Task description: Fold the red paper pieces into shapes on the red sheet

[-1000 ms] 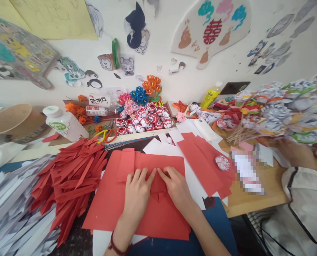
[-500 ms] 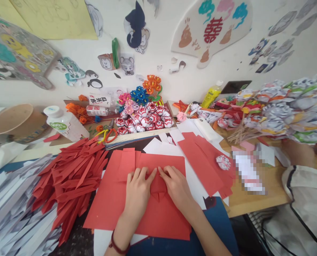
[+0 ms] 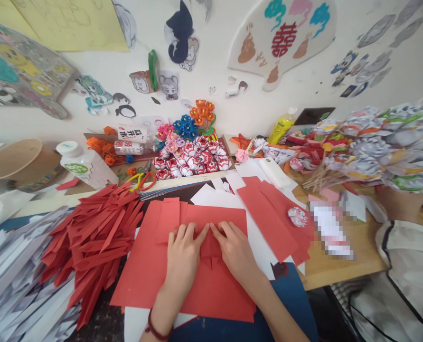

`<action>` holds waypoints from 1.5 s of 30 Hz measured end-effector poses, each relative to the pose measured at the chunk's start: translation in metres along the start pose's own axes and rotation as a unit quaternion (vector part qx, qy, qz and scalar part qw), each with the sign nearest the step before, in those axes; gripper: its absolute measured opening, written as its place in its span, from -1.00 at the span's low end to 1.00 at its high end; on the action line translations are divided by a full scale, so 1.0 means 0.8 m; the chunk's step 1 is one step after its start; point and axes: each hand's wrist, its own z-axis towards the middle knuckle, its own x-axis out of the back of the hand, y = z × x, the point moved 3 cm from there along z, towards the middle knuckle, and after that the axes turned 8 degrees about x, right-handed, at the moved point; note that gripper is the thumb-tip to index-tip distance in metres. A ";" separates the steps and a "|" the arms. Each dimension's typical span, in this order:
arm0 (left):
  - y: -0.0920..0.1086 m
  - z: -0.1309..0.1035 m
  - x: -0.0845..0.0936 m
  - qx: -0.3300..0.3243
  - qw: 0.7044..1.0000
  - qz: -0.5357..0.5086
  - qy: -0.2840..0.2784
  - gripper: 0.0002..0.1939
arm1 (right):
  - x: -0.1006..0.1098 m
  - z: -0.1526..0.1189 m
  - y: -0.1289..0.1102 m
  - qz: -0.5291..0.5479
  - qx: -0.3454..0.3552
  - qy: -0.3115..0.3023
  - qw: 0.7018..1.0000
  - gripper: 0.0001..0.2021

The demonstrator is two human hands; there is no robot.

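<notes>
Almost nothing has shifted since the earlier frames: your hands remain pressed on the same fold, with only a slight drift of the camera.

From the head camera, your left hand (image 3: 183,256) lies palm down with its fingers loosely spread, the index finger angled toward the centre. Your right hand (image 3: 234,251) mirrors it, fingers slightly apart and flat, so the two index fingertips nearly meet. Between them sits a small folded red paper piece (image 3: 210,248), pinned down at both sides. Its long axis runs away from you, and its narrow pointed end faces back toward your body. It rests on a large red paper sheet (image 3: 150,275) at the middle of the table.

To your left lies a heap of red paper strips (image 3: 93,237). Behind the sheet stands a cluster of red-and-white paper flowers (image 3: 193,161). At the far right, another person's white sleeve (image 3: 403,266) shows.
</notes>
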 end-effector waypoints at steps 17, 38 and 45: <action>0.002 -0.004 0.000 -0.034 0.997 0.063 -0.021 -0.42 | 0.022 0.010 -0.013 -0.065 -0.058 -0.158 0.984 -0.54; -0.002 0.005 0.022 0.147 0.982 -0.117 -0.002 -0.77 | 0.026 -0.005 -0.017 -0.012 -0.104 -0.118 0.987 -0.57; 0.001 0.018 0.012 0.139 0.970 -0.196 -0.036 -0.65 | 0.019 -0.016 -0.017 0.047 -0.146 -0.009 0.988 -0.69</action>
